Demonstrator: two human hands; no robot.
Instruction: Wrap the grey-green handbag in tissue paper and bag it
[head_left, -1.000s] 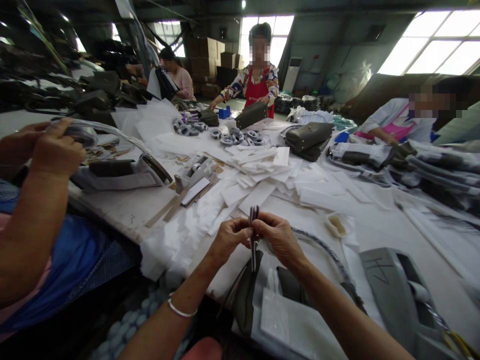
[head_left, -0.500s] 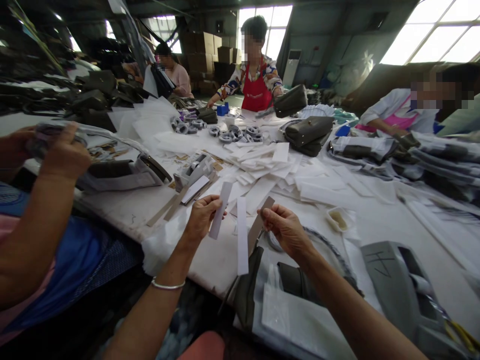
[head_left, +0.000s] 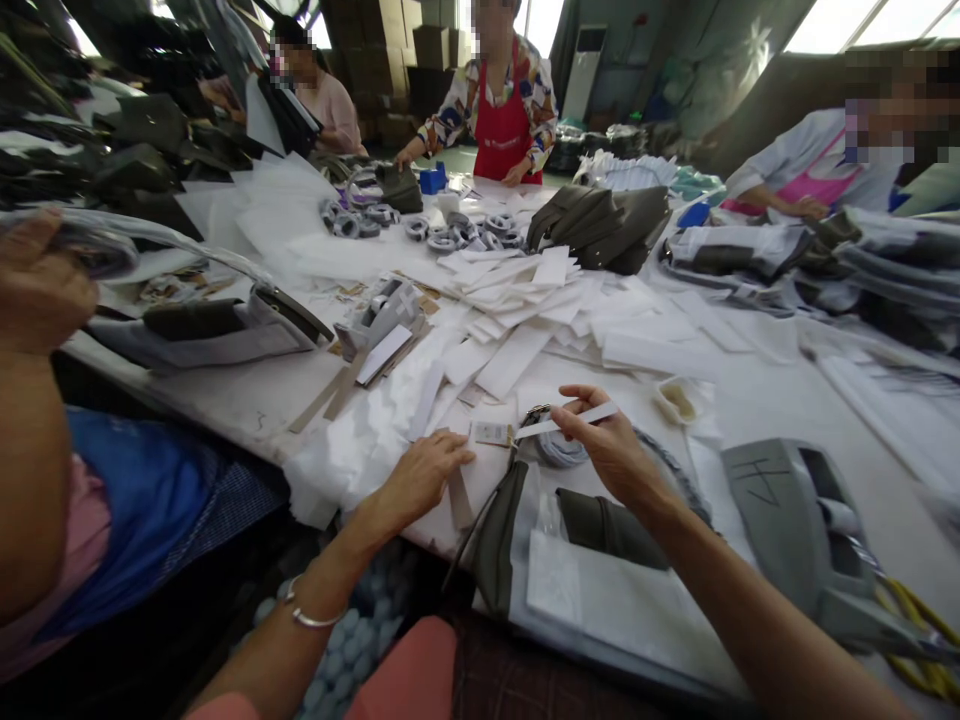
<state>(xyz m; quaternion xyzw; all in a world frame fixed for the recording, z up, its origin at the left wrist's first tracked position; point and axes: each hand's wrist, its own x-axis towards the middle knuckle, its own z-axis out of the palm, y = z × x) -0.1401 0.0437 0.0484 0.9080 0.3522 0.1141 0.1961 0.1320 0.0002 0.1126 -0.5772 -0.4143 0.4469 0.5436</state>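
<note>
My right hand (head_left: 619,450) pinches a thin white strip (head_left: 534,427), which is tilted almost edge-on above the table. Beneath it lie a coil of grey wrapped strap (head_left: 562,450) and a small printed tag (head_left: 492,433). My left hand (head_left: 427,475) is low over the table edge, fingers stretched out and nothing gripped in them. By its fingertips a grey-brown strip (head_left: 459,500) lies on the table; whether they touch it I cannot tell. Just beyond the hand rests another white strip (head_left: 426,400). A dark olive bag (head_left: 501,545), partly covered in white wrapping, lies in front of me.
White strips (head_left: 517,360) are heaped mid-table. A grey tape dispenser (head_left: 780,540) stands at right, a smaller dispenser (head_left: 386,310) left of centre. A co-worker's hand (head_left: 45,290) holds wrapped strap at left. Olive bags (head_left: 600,225) are piled farther back; other people stand around the table.
My left hand has let go of its white strip and moved down toward the table edge. The grey-brown strip has left my right hand, which now holds a white one. The view has tipped downward.
</note>
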